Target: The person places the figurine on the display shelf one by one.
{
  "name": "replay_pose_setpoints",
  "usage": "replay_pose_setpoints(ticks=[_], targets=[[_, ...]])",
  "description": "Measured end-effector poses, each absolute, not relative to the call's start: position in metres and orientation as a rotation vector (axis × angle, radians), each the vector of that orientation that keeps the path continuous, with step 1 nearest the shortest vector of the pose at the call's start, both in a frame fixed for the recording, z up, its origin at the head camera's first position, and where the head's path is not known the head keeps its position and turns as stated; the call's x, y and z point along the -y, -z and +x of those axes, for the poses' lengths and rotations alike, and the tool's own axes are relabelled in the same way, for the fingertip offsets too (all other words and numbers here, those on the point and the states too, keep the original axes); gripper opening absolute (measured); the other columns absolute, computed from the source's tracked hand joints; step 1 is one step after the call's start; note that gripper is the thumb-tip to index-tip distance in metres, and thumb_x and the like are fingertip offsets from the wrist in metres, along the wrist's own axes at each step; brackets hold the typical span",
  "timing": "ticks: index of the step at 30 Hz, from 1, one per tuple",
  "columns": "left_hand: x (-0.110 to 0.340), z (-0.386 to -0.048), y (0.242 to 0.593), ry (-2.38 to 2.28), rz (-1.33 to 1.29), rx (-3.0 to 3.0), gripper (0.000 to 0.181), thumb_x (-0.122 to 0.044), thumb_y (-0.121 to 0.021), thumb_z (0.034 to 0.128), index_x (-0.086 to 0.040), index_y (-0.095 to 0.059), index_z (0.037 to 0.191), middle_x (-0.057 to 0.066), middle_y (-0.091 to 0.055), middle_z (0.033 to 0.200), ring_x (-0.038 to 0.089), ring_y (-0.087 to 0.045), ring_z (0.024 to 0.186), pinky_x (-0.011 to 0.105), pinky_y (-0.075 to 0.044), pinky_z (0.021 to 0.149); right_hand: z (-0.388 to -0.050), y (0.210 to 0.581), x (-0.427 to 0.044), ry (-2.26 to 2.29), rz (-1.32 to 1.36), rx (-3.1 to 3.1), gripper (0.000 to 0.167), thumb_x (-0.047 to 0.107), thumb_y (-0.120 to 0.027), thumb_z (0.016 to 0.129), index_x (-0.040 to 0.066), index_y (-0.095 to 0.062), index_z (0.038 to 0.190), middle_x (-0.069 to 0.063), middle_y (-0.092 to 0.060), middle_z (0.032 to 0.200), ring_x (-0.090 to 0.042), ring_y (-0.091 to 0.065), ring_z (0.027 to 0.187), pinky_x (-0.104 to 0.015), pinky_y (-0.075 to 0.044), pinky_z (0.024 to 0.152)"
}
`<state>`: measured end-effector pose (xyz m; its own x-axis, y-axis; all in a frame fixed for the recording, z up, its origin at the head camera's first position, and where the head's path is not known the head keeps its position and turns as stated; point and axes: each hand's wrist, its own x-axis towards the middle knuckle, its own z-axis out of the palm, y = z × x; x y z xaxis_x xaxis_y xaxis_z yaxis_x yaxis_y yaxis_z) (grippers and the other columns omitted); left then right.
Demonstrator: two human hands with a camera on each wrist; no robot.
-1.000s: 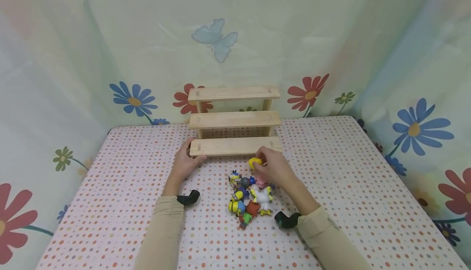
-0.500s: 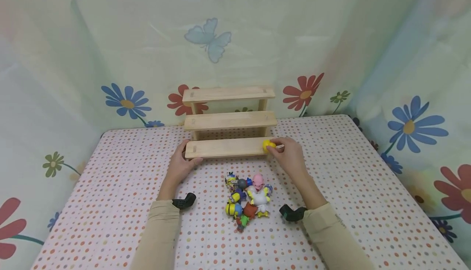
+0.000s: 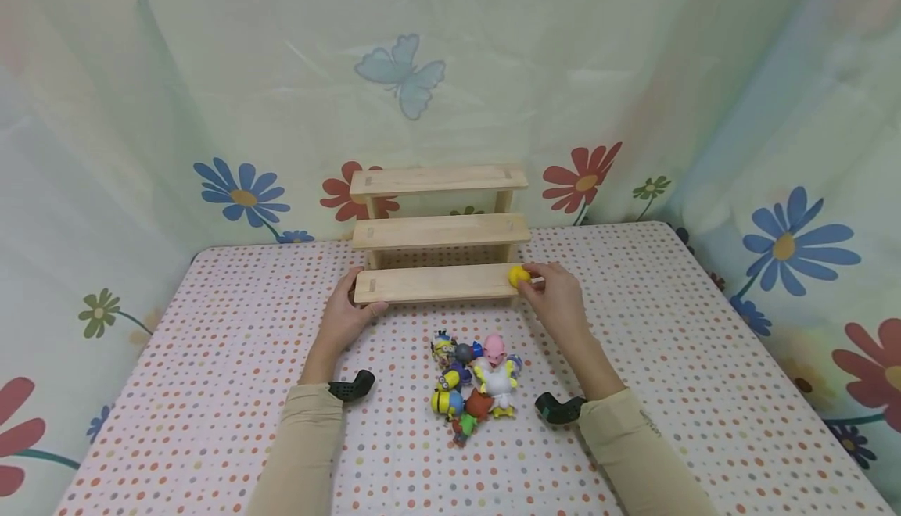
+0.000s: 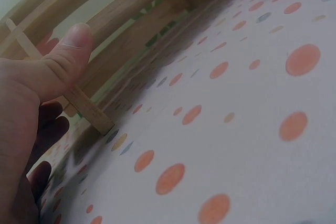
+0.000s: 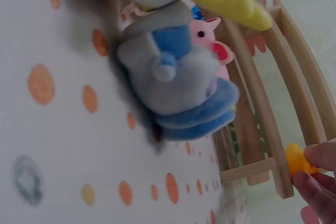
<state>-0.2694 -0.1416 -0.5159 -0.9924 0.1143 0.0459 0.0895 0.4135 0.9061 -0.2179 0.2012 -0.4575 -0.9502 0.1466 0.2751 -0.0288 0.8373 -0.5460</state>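
Note:
A three-tier wooden shelf (image 3: 436, 284) stands on the dotted table. My left hand (image 3: 344, 319) grips the left end of its lowest board; in the left wrist view the left thumb (image 4: 68, 61) lies along the wood, with the other fingers below. At the right end of that board, my right hand (image 3: 559, 302) pinches a small yellow toy (image 3: 519, 276) between thumb and fingers. The right wrist view shows the yellow toy (image 5: 298, 160) at the board's end, partly covered by the fingertips.
Several small figures lie in a cluster before the shelf, among them a white one (image 3: 497, 379), a pink one (image 3: 494, 349) and a yellow-and-blue one (image 3: 446, 403). A flowered cloth (image 3: 450, 47) hangs behind and at both sides of the table.
My right hand has carried the yellow toy from beside the figures, up and right to the lowest board's right end. My left hand has kept its grip on the left end.

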Motion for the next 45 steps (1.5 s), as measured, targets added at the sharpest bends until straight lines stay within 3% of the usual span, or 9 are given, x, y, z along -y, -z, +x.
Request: replay_pose_setpoints(ticks=[8,15,19,23,30,35,41,45], targets=[[0.144,-0.267,0.517,-1.685,0.183,-2.617,0.102,-0.046,-0.079,0.072,-0.012,-0.024,0.151,0.013,-0.035,0.149,0.028,-0.041,0.134,0.044,-0.033,0.112,-0.221,0.465,-0.199,-0.77,-0.072,2.67,0.034,0.019,-0.068,0.089,0.004,-0.064,0.119,-0.015,-0.062,0.105,-0.029,-0.066,0.089,-0.036,-0.057,0.072],[0.145,-0.267,0.517,-1.667,0.191,-2.637,0.104,-0.048,-0.079,0.0708,-0.012,-0.023,0.151,0.012,-0.033,0.15,0.027,-0.039,0.136,0.042,-0.03,0.114,-0.254,0.527,-0.221,-0.594,-0.075,2.622,0.036,0.03,-0.068,0.088,0.015,-0.065,0.121,-0.002,-0.06,0.103,-0.017,-0.064,0.085,-0.028,-0.056,0.065],[0.145,-0.267,0.517,-1.673,0.186,-2.632,0.103,-0.047,-0.079,0.071,-0.013,-0.024,0.151,0.012,-0.034,0.15,0.027,-0.039,0.136,0.042,-0.031,0.113,-0.263,0.542,-0.226,-0.629,-0.065,2.593,0.038,0.031,-0.071,0.086,0.016,-0.065,0.12,-0.001,-0.059,0.103,-0.017,-0.064,0.084,-0.033,-0.057,0.067],[0.144,-0.267,0.518,-1.664,0.184,-2.628,0.103,-0.049,-0.079,0.0708,-0.014,-0.025,0.151,0.012,-0.035,0.149,0.027,-0.04,0.135,0.043,-0.031,0.113,-0.253,0.524,-0.219,-0.578,-0.088,2.647,0.041,0.032,-0.07,0.086,0.016,-0.063,0.123,-0.002,-0.059,0.106,-0.015,-0.064,0.086,-0.026,-0.056,0.064],[0.14,-0.269,0.516,-1.681,0.211,-2.61,0.102,-0.048,-0.079,0.0717,-0.014,-0.024,0.151,0.011,-0.034,0.15,0.027,-0.04,0.135,0.043,-0.032,0.112,-0.217,0.451,-0.201,-0.725,-0.066,2.685,0.043,0.02,-0.07,0.087,0.002,-0.059,0.126,-0.018,-0.061,0.108,-0.031,-0.067,0.088,-0.039,-0.057,0.071],[0.139,-0.269,0.515,-1.672,0.198,-2.621,0.102,-0.048,-0.078,0.0726,-0.014,-0.023,0.152,0.01,-0.03,0.153,0.026,-0.035,0.139,0.042,-0.029,0.114,-0.208,0.433,-0.197,-0.72,-0.047,2.65,0.04,0.02,-0.068,0.089,0.003,-0.061,0.124,-0.015,-0.062,0.103,-0.028,-0.067,0.085,-0.039,-0.057,0.071],[0.142,-0.267,0.515,-1.669,0.201,-2.62,0.103,-0.047,-0.077,0.0734,-0.012,-0.021,0.152,0.01,-0.027,0.154,0.027,-0.032,0.14,0.041,-0.028,0.115,-0.197,0.422,-0.187,-0.642,0.139,2.808,0.018,0.019,-0.068,0.089,0.007,-0.069,0.102,-0.007,-0.065,0.087,-0.019,-0.062,0.077,-0.033,-0.054,0.067],[0.14,-0.266,0.514,-1.665,0.198,-2.622,0.104,-0.048,-0.077,0.0736,-0.012,-0.02,0.152,0.011,-0.025,0.155,0.028,-0.03,0.141,0.043,-0.027,0.115,-0.193,0.42,-0.183,-0.566,0.328,3.015,0.013,0.02,-0.07,0.087,0.011,-0.071,0.095,0.001,-0.064,0.08,-0.012,-0.056,0.072,-0.027,-0.05,0.064]])
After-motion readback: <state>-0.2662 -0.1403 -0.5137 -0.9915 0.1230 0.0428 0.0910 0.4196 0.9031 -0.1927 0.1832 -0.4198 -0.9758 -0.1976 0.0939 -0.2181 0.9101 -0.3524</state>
